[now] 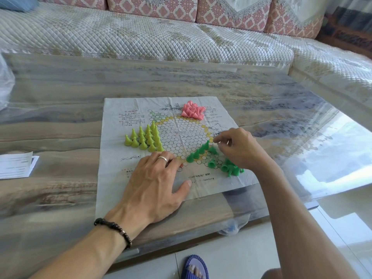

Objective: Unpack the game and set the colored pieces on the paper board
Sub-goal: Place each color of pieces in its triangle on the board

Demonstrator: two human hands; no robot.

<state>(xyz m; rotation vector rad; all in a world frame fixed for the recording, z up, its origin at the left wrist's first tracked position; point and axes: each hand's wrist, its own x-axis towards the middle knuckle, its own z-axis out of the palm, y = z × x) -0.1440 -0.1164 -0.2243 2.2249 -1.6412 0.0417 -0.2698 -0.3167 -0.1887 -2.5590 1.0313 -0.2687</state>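
Quilted sofa cushions [141, 35] fill the background, pale cover on the seat, pink patterned backs behind. In front sits the grey wood-grain worktop [60, 87] under a clear glossy sheet, and it carries everything in play.

Centre stage, the paper board [118, 188] lies flat and creased on the worktop, its star of printed circles facing up, red text along its left side.

Now the hands. The left hand [155, 184] lies flat on the near part of the board, fingers straight and spread, thumb out to the right, a silver ring [162, 158] on one finger and a dark beaded bracelet [113, 230] on the wrist. It presses the paper and holds nothing. The right hand [239, 148] hovers over the board's right side, fingers curled in with the tips drawn together just above the green pieces; whether a piece is pinched there, I cannot tell.

On to the pieces. The yellow-green cones [144, 137] stand upright in a neat triangle on the left point of the star. The pink cones [192, 110] lie tumbled in a heap at the far edge of the board. The dark green cones [198, 152] split two ways: a short row stands upright along the lower right point, the others lie tipped over just beside the right wrist.

Off to the left, printed sheets of paper [16, 165] rest on the worktop, well apart from the board. Down below, a blue slipper [194, 267] shows on the tiled floor.
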